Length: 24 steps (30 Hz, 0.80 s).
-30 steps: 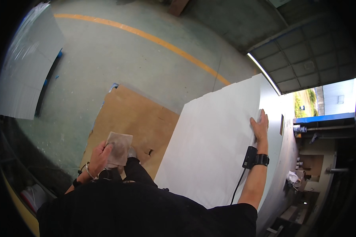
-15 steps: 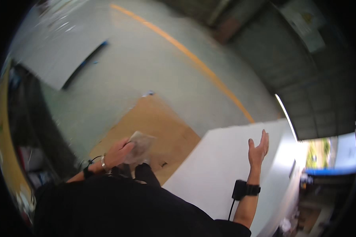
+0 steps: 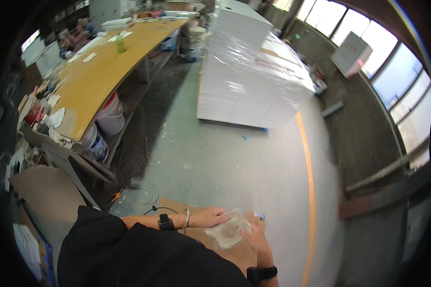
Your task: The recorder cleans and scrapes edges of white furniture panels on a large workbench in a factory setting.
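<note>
A worn, pale beige square sheet (image 3: 230, 230), smudged darker in its middle, is held out in front of my body; whether it is sandpaper or cloth I cannot tell. My left hand (image 3: 211, 217) grips its upper left edge between thumb and fingers. At the opposite edge my right hand (image 3: 256, 240) has its thumb on top and its fingers closed around the side. Under both hands lies a brown cardboard sheet (image 3: 198, 234) on the floor.
Ahead stands a tall stack of white panels (image 3: 246, 98) in plastic film. A long yellow-topped workbench (image 3: 98, 69) runs along the left, with buckets (image 3: 111, 115) under it. A hose (image 3: 146, 143) trails over the floor. An orange floor line (image 3: 309, 182) passes on the right.
My view has swung left, from the white panel toward the workbench and wrapped stack. My right hand, open and apart before, now grips the beige sheet together with my left hand.
</note>
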Each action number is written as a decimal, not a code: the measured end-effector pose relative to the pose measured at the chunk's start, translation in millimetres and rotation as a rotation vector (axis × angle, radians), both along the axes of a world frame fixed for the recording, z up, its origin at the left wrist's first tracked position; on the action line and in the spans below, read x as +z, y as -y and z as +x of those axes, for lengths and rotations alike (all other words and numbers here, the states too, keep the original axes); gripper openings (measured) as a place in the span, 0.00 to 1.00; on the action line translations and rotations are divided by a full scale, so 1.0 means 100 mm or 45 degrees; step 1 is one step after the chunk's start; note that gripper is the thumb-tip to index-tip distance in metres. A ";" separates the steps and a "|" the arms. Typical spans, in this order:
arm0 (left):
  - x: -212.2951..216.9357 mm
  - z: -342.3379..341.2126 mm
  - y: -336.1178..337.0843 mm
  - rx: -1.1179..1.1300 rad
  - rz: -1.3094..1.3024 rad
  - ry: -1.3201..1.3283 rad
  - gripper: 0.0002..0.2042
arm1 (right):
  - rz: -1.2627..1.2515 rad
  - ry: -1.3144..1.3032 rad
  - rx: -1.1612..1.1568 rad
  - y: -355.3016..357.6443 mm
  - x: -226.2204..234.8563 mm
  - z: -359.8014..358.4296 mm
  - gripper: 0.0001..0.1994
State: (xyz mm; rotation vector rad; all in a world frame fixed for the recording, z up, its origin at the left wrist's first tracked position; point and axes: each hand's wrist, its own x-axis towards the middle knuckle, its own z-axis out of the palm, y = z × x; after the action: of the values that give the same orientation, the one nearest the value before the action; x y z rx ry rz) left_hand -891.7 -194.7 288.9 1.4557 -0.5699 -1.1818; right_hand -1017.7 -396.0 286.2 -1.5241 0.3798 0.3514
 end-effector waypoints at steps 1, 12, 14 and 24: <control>-0.04 0.16 -0.08 0.036 -0.016 0.005 0.15 | -0.016 0.005 0.036 0.00 -0.06 0.18 0.22; -0.35 1.03 -0.39 0.410 0.041 -0.047 0.35 | 0.508 0.163 -0.282 -0.34 0.14 1.77 0.18; -0.25 1.16 -0.44 0.507 -0.067 -0.206 0.32 | 0.574 0.146 -0.191 -0.46 0.12 2.04 0.18; -0.77 2.28 -0.88 0.969 -0.155 -0.538 0.13 | 0.151 -0.074 0.259 -0.50 -0.43 3.31 0.21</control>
State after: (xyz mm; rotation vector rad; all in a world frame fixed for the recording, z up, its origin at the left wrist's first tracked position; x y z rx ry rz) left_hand -663.7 -106.3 212.1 1.1084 0.2016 -0.7796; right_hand -686.5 -345.8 243.1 -1.4413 0.2449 0.5695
